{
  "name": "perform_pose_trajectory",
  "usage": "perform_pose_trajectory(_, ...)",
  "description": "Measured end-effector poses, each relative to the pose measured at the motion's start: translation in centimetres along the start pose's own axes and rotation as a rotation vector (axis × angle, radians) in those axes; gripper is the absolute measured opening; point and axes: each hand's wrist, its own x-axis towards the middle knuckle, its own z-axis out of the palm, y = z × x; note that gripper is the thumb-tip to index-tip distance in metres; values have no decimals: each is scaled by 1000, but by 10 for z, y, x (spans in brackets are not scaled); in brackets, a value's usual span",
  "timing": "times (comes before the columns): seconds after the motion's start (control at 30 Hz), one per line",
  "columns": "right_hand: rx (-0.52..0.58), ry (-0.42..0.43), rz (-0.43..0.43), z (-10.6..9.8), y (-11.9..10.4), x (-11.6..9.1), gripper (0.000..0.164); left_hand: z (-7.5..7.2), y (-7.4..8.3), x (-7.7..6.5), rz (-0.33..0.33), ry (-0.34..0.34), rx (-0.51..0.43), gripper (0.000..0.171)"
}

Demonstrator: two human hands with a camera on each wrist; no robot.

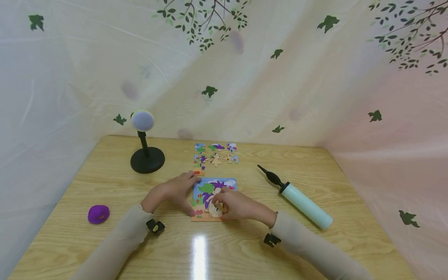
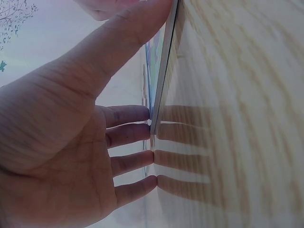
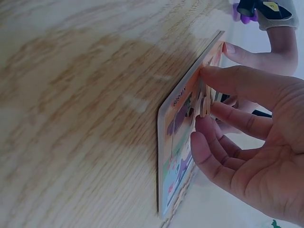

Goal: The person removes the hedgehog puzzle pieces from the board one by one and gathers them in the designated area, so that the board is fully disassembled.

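Observation:
In the head view a jigsaw puzzle board (image 1: pixel 206 219) with a purple-haired cartoon picture lies flat at the middle of the table. My left hand (image 1: pixel 178 190) spans its left side, with the thumb at the lower edge and fairly straight fingers near the upper corner. The left wrist view shows that hand (image 2: pixel 61 128) with its fingertips down at the table and board edge. Over the lower right of the board, my right hand (image 1: pixel 236 204) pinches a pale puzzle piece (image 1: pixel 215 210). Seen edge-on in the right wrist view, the piece (image 3: pixel 205 107) is partly hidden by the fingers.
Several loose puzzle pieces (image 1: pixel 216 159) lie behind the board. A microphone-like object on a black stand (image 1: pixel 147 160) stands back left, and a purple object (image 1: pixel 98 214) lies front left. A light-blue hand pump (image 1: pixel 306 205) lies to the right.

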Motion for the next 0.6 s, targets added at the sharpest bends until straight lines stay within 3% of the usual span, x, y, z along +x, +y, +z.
perform_pose_trajectory(0.6, 1, 15, -22, -3, 5, 1, 42, 0, 0, 0, 10, 5, 16, 115)
